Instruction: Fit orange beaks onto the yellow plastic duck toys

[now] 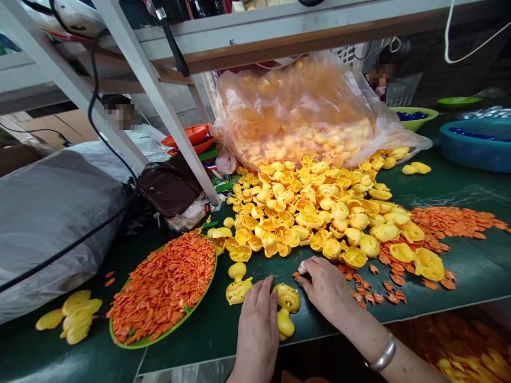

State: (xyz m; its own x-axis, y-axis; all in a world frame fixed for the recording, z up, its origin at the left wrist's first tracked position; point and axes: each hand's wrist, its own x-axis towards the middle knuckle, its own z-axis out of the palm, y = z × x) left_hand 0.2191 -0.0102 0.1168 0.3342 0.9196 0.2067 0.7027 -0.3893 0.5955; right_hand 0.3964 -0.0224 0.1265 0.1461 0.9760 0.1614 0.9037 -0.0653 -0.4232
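- Worktop [191,335], dark green, stretching across the lower view beneath everything at hand.
- Shelf [279,32], grey, over the back of the worktop, with slanting posts at the left.
- Bundle [48,229], grey and wrapped, at the far left, a black cable [96,229] crossing in front.
- Clear bag [295,106], at the back below the shelf, holding many yellow parts.
- Pile [303,207] of yellow shells, heaped in front of the clear bag, just beyond both hands.
- Plate [138,346], green-rimmed, left of the hands, loaded with small orange bits [163,287].
- Basin [475,154], blue, at the far right back, with dark blue things inside.
- Orange heap [455,221], right of the pile, with loose bits trailing toward the right hand.
- Left hand [257,319], palm down between two shells, fingers straight and together; cannot tell if gripping anything underneath.
- Right hand [325,287], above the worktop, thumb and forefinger bent close together; cannot tell if pinching.
- Near shell [286,319], yellow, two-lobed, on the worktop between both hands, beside the left fingers.
- Other shell [238,292], yellow, just left of the left hand.
- Bracelet [383,354], silver, around the right wrist.
- Orange piece [296,275], tiny, right at the right fingertips.
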